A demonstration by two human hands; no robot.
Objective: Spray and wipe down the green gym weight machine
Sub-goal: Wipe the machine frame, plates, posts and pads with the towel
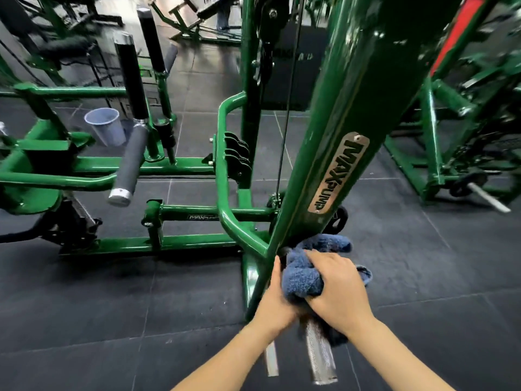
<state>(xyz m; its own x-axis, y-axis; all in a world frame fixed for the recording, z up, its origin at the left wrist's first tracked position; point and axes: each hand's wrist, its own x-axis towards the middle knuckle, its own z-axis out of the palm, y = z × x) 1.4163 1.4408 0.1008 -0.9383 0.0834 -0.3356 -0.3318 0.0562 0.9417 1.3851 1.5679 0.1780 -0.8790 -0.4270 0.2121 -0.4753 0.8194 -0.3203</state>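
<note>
Hands first: right hand [337, 286] bunches a blue cloth [307, 273] at the foot of the green machine [349, 88]. Left hand [277, 301] sits under it, grip hard to tell, above knurled steel handles [320, 354]. Plate [338, 172] reads MAXPUMP. Blurry plastic cup [105, 125] farther back.

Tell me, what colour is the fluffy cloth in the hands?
Blue. The cloth shows best in the head view, the only one.
</note>
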